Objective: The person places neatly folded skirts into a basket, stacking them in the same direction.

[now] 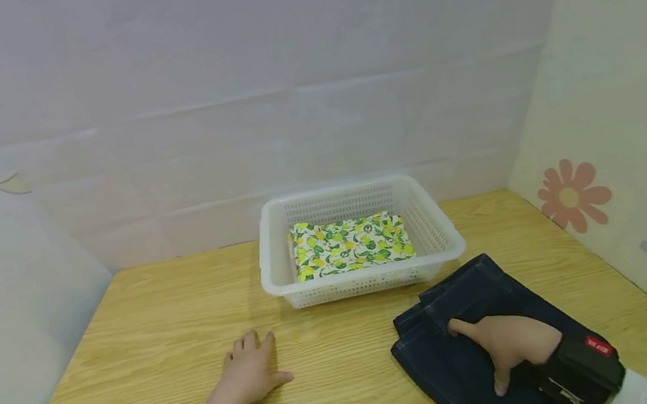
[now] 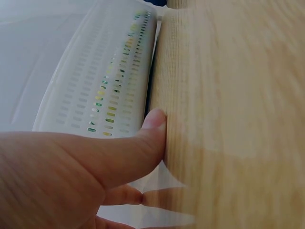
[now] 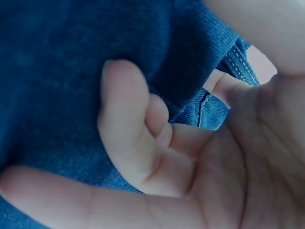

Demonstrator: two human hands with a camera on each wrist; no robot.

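Observation:
Folded dark blue jeans [image 1: 476, 291] lie on the wooden table [image 1: 145, 334] at the front right. My right hand [image 1: 507, 341] sits on top of them, index finger stretched out along the cloth. In the right wrist view the other fingers [image 3: 126, 119] curl into a fold of the denim [image 3: 57, 71]. My left hand [image 1: 248, 374] lies flat on the bare table, fingers straight, holding nothing. Its fingertip [image 2: 155, 119] presses the wood just short of the white basket [image 2: 95, 81].
A white perforated basket [image 1: 265, 241] stands at the back centre of the table and holds a folded lemon-print cloth [image 1: 350, 244]. Pale walls close in on three sides, with flower stickers on the right. The table [image 2: 238, 95] ends near my wrists.

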